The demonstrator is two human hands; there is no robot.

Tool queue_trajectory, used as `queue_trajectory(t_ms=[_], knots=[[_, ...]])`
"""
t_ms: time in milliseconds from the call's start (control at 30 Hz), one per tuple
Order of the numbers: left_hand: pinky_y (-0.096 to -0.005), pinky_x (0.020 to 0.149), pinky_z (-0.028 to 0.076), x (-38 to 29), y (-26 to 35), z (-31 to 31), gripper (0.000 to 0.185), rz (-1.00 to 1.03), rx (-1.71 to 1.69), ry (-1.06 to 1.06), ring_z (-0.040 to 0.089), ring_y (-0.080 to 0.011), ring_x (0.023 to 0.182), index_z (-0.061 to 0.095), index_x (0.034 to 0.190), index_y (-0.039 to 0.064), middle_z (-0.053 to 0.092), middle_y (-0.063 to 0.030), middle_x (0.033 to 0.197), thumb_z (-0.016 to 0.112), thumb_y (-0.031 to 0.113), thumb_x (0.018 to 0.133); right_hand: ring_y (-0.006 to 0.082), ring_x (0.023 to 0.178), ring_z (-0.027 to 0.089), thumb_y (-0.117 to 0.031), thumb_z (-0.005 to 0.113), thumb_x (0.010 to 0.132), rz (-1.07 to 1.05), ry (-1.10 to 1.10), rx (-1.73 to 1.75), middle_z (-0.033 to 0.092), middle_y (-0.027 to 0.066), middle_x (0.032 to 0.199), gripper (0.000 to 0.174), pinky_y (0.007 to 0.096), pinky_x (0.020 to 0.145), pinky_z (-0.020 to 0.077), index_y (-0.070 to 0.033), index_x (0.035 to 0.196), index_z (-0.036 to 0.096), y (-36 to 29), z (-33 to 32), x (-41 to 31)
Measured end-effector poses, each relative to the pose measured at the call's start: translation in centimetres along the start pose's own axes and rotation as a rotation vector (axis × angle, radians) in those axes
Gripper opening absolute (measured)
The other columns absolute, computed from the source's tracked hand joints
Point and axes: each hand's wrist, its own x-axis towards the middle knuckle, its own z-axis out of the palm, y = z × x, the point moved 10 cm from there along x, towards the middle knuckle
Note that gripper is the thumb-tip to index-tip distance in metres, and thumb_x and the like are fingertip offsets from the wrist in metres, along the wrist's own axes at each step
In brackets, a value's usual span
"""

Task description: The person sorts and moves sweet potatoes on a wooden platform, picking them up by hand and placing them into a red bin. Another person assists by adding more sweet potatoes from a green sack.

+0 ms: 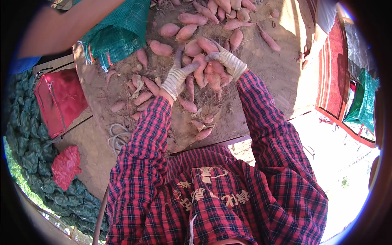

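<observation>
Both my hands wear striped, dirt-darkened work gloves and reach into a heap of pink sweet potatoes (pixel 193 47) on a soil-covered table (pixel 266 88). My left hand (pixel 179 72) lies at the near left of the heap, thumb against a curved sweet potato (pixel 200 72), fingers pointing up the table. My right hand (pixel 226 59) is at the heap's right side, its fingers over an upper sweet potato (pixel 207 45). Whether either hand grips one is unclear. A knobbly cluster of sweet potatoes (pixel 213 76) lies between and below the hands. Smaller ones (pixel 143 98) lie left of my left forearm.
A green mesh sack (pixel 119 39) lies at the table's upper left, under another person's arm (pixel 70 27). Another person's arm (pixel 318 39) is at the upper right. A coiled rope (pixel 118 137) lies at the near left edge. Beyond are a red cloth seat (pixel 62 101) and stacked green sacks (pixel 27 131).
</observation>
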Motion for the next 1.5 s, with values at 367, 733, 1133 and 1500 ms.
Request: queue_trajectory(t_ms=[367, 733, 1133, 1500], knots=[[-0.0363, 0.113, 0.040, -14.6, 4.8, 1.8, 0.106, 0.284, 0.157, 0.055, 0.042, -0.0233, 0.138, 0.021, 0.157, 0.005, 0.040, -0.0139, 0.152, 0.084, 0.003, 0.073, 0.0174, 0.142, 0.037, -0.014, 0.066, 0.085, -0.198, -0.029, -0.077, 0.041, 0.0073, 0.154, 0.079, 0.0303, 0.114, 0.0320, -0.003, 0.156, 0.032, -6.2, 10.6, -10.6], [-0.0419, 0.116, 0.034, -35.6, 13.7, -6.9, 0.102, 0.713, 0.556, 0.502, 0.043, -0.0346, 0.138, 0.030, 0.154, 0.006, 0.043, -0.0198, 0.147, 0.087, 0.020, 0.070, 0.0199, 0.149, 0.030, -0.008, 0.076, 0.076, -0.227, -0.335, 0.003, 0.038, 0.0081, 0.158, 0.091, 0.0330, 0.119, 0.0275, -0.005, 0.156, 0.031, -11.7, 32.7, -12.5], [-0.0372, 0.101, 0.048, -50.8, 33.8, -29.1, 0.097, 0.748, 0.373, 0.551, 0.055, -0.0254, 0.125, 0.025, 0.157, 0.007, 0.056, -0.0145, 0.137, 0.081, 0.022, 0.079, 0.0218, 0.103, 0.061, -0.019, 0.066, 0.091, -0.350, -0.853, 0.117, 0.061, 0.0110, 0.116, 0.050, 0.0332, 0.087, 0.0529, -0.004, 0.135, 0.050, -20.9, 65.7, -2.4], [-0.0313, 0.101, 0.043, -46.5, 22.2, -45.2, 0.082, 0.584, 0.191, 0.946, 0.053, -0.0197, 0.125, 0.029, 0.157, 0.006, 0.049, -0.0125, 0.146, 0.069, 0.036, 0.093, 0.0211, 0.093, 0.064, -0.024, 0.066, 0.087, -0.417, -0.382, -0.325, 0.069, 0.0086, 0.099, 0.030, 0.0393, 0.077, 0.0509, -0.005, 0.110, 0.069, -1.6, 56.9, 7.8]])
